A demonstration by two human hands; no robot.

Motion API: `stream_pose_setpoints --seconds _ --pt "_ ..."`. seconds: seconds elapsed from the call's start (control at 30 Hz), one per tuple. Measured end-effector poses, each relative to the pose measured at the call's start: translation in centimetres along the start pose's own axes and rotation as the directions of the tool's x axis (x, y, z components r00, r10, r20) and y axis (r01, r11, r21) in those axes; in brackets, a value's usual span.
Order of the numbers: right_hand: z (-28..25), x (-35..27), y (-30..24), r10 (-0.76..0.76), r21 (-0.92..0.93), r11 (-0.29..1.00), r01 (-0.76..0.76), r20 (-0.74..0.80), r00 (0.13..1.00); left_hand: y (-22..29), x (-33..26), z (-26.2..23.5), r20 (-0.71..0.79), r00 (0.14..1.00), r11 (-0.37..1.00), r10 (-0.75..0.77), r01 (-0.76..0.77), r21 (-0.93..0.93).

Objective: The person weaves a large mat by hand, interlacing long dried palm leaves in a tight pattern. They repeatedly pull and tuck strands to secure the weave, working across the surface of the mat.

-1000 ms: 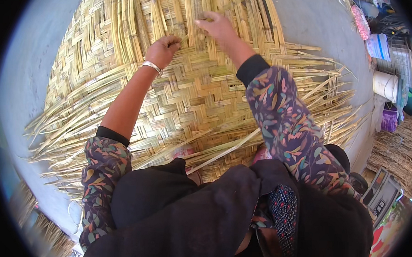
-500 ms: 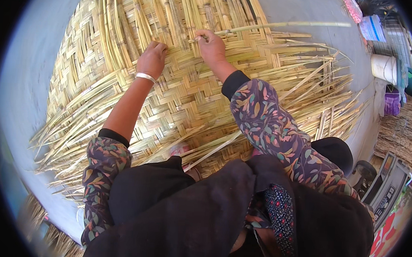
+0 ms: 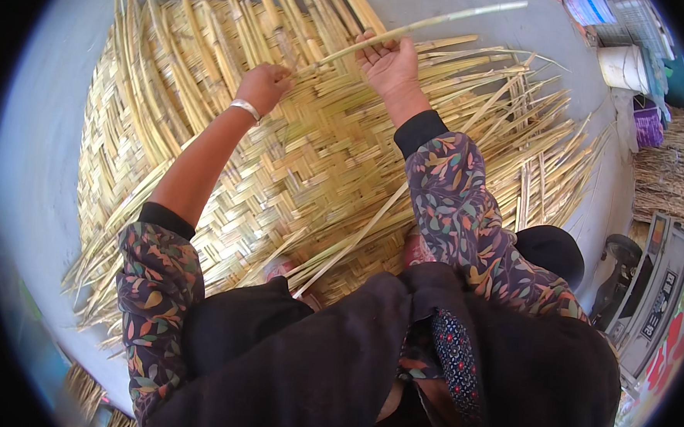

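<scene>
A large mat of split yellow-green cane (image 3: 298, 172) in a diagonal weave lies on the floor before me. My left hand (image 3: 263, 88) is closed at the foot of the upright strips, fingertips down by the weave; what they pinch is hidden. One long pale green cane strip (image 3: 464, 15) slants up to the right from near those fingertips. It crosses the fingers of my right hand (image 3: 392, 68), which is turned palm up and holds it loosely between fingers and thumb. Unwoven strips (image 3: 236, 22) fan out beyond my hands.
Loose strip ends (image 3: 545, 170) spread to the right over the grey floor (image 3: 490, 36). A white bucket (image 3: 624, 68), a purple container (image 3: 647, 123) and a brown stalk pile (image 3: 673, 169) stand at the right. Nearer is a grey boxy object with a wheel (image 3: 648, 284). My feet are at the mat's near side.
My right hand has moved right along the strip and turned palm up, and the strip now slants more steeply. My left hand stays near the same spot. The view has shifted slightly.
</scene>
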State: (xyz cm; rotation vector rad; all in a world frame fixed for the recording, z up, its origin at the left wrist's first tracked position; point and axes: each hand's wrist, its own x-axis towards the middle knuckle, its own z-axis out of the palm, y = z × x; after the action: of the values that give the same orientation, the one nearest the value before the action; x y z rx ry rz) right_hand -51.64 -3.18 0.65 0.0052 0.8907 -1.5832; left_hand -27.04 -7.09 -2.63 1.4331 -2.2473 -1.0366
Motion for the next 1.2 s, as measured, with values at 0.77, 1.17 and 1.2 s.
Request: stream_pose_setpoints --seconds 0.77,1.17,1.2 --pt "6.2 13.8 4.5 0.09 -0.751 -0.547 0.371 0.388 0.917 -3.7 0.8 4.7 -0.209 0.862 0.773 -0.461 0.274 -0.573" --pt "5.6 17.0 6.2 0.097 -0.917 -0.156 0.368 0.356 0.929 -2.1 0.5 3.7 -0.133 0.868 0.697 -0.479 0.284 -0.658" --pt "5.0 17.2 5.6 0.102 -0.933 0.037 0.357 0.359 0.928 -2.0 0.7 3.8 -0.13 0.872 0.685 -0.472 0.27 -0.677"
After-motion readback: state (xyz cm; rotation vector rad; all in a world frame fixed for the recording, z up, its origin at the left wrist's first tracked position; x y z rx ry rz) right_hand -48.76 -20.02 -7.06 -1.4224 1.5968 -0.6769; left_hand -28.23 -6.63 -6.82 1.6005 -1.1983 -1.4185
